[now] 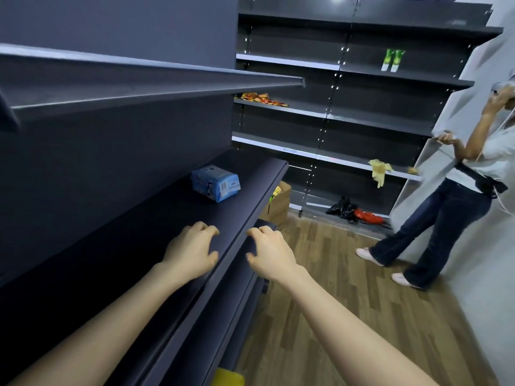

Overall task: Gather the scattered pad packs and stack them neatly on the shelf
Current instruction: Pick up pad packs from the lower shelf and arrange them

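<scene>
Pad pack (216,183): one blue pack visible, lying flat on the dark shelf (156,232), toward its far end and nearer the back panel than the front edge. Nothing stacked on or beside it.

Left hand (192,252): over the shelf near the front edge, fingers loosely curled, holding nothing. Contact with the surface cannot be told.

Right hand (269,253): just off the front edge, over the lower tier, fingers loosely curled, also holding nothing.

Progress, as judged: early. One pack placed, no stack begun. No other pad packs in sight, so most of the gathering appears left.

Surroundings: open cardboard box (278,203) on the floor past the shelf's far end, contents unclear. Yellow object (228,377) at the bottom of the view, unidentified. Opposite shelving holds snack packets (260,98), green tubes (393,59) and yellow gloves (379,169) hanging over an edge. Black bag (341,208) on the floor. Another person (451,213) stands in the aisle to the right, well apart from the hands; the reach to the pack looks unobstructed.
</scene>
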A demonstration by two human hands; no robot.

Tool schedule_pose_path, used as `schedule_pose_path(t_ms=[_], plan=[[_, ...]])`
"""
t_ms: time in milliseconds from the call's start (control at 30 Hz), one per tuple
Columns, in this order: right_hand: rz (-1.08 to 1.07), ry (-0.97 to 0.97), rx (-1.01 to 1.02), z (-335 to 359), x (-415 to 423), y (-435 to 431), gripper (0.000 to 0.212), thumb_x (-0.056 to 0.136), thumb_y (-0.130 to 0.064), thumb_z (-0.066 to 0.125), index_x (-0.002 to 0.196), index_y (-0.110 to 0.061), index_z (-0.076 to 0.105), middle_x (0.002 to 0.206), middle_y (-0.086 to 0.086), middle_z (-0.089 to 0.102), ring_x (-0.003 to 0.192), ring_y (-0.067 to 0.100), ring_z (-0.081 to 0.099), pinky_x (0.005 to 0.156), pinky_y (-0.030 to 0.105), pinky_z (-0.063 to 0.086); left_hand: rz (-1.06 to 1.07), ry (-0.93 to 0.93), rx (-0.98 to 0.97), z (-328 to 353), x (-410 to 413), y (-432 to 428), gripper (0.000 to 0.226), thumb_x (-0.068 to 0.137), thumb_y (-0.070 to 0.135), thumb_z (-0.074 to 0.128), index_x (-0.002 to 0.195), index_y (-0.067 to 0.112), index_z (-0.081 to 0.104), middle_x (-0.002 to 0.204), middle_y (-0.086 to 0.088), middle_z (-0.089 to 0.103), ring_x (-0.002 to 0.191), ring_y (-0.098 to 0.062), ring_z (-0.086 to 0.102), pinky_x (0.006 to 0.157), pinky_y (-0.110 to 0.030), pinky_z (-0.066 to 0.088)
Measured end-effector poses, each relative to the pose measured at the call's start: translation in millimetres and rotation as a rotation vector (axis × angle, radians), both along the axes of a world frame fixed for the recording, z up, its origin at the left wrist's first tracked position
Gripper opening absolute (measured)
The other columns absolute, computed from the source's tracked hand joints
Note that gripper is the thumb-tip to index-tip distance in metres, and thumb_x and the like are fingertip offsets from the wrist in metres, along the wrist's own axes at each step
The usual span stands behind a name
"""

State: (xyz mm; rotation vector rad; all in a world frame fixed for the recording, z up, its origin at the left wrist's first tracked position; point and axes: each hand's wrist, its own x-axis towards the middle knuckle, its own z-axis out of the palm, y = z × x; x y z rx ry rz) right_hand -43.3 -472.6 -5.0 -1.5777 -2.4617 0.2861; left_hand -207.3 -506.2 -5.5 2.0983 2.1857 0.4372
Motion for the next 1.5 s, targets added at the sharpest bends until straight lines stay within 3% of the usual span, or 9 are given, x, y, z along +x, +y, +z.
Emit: schedule_pose_path(t_ms=[633, 800, 967, 1100, 1300, 1500], plan=[[0.249, 0.05, -0.023, 5, -20, 192, 0.052, 0.09, -0.021, 0.051, 0.14, -0.015, 0.036, 0.134, 0.012, 0.038, 0.122, 0.034, 0.036, 0.091, 0.04, 0.042, 0.284, -0.063, -0.037, 0, 2, 142, 0.048, 0.087, 0.026, 0.059, 0.132, 0.019, 0.046, 0.131, -0.002, 0.046, 0.118, -0.021, 0.049, 0.095, -0.032, 0.044], [0.268, 0.106, -0.015, -1, -40, 225, 0.06, 0.09, -0.022, 0.052, 0.144, -0.017, 0.028, 0.146, 0.015, 0.023, 0.127, 0.037, 0.029, 0.097, 0.043, 0.041, 0.353, -0.072, -0.045, -5, -2, 158, 0.047, 0.086, 0.029, 0.058, 0.132, 0.021, 0.047, 0.133, -0.001, 0.045, 0.12, -0.02, 0.048, 0.096, -0.032, 0.044], [0.265, 0.149, -0.061, -7, -68, 242, 0.072, 0.088, -0.039, 0.057, 0.148, -0.027, 0.019, 0.154, 0.018, 0.002, 0.137, 0.041, 0.015, 0.107, 0.047, 0.03, 0.412, -0.048, -0.064, -6, -9, 164, 0.047, 0.087, 0.031, 0.057, 0.133, 0.022, 0.046, 0.135, 0.001, 0.044, 0.12, -0.019, 0.048, 0.094, -0.033, 0.045], [0.261, 0.099, -0.084, -11, -90, 249, 0.076, 0.085, -0.049, 0.058, 0.148, -0.029, 0.018, 0.155, 0.017, 0.0, 0.139, 0.041, 0.011, 0.109, 0.049, 0.025, 0.45, -0.041, -0.075, -8, -13, 166, 0.046, 0.088, 0.031, 0.057, 0.132, 0.022, 0.046, 0.135, 0.001, 0.043, 0.12, -0.019, 0.047, 0.094, -0.034, 0.045], [0.237, 0.11, -0.131, -17, -109, 257, 0.083, 0.081, -0.056, 0.06, 0.143, -0.022, 0.016, 0.152, 0.018, 0.001, 0.136, 0.043, 0.015, 0.105, 0.05, 0.032, 0.479, -0.033, -0.093, -10, -19, 169, 0.045, 0.089, 0.032, 0.055, 0.132, 0.024, 0.045, 0.136, 0.002, 0.041, 0.122, -0.019, 0.044, 0.094, -0.032, 0.045], [0.205, 0.223, -0.197, -24, -115, 262, 0.066, 0.088, -0.039, 0.058, 0.136, -0.015, 0.019, 0.146, 0.022, 0.004, 0.128, 0.044, 0.023, 0.099, 0.045, 0.041, 0.497, -0.024, -0.081, -11, -23, 173, 0.045, 0.089, 0.032, 0.055, 0.133, 0.026, 0.044, 0.137, 0.005, 0.04, 0.124, -0.018, 0.043, 0.094, -0.029, 0.044]])
